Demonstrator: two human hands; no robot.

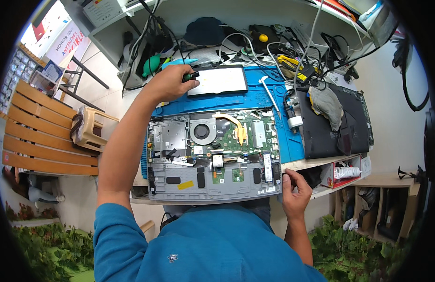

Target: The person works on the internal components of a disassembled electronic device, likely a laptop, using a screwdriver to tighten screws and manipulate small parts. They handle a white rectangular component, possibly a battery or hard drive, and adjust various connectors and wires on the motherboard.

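Note:
An opened laptop base (213,181) lies in front of me with its inside facing up. Its round fan (203,133), copper heat pipe (239,129) and green circuit board show. My left hand (174,83) is over the far left, closed round a black-and-green screwdriver (191,76) whose tip I cannot make out. Beneath and beside that hand sits a white tray with a dark rim (222,80). At the laptop's near right corner, my right hand (295,192) has its thumb and curled fingers against the edge; part of the grip is hidden.
Under the laptop spreads a blue work mat (292,145), with a white-handled tool (270,96) on it. To the right lies a black laptop part (316,136) bearing a grey cloth or glove (326,107). Cables (274,51) and a green blower bulb (151,65) crowd the back.

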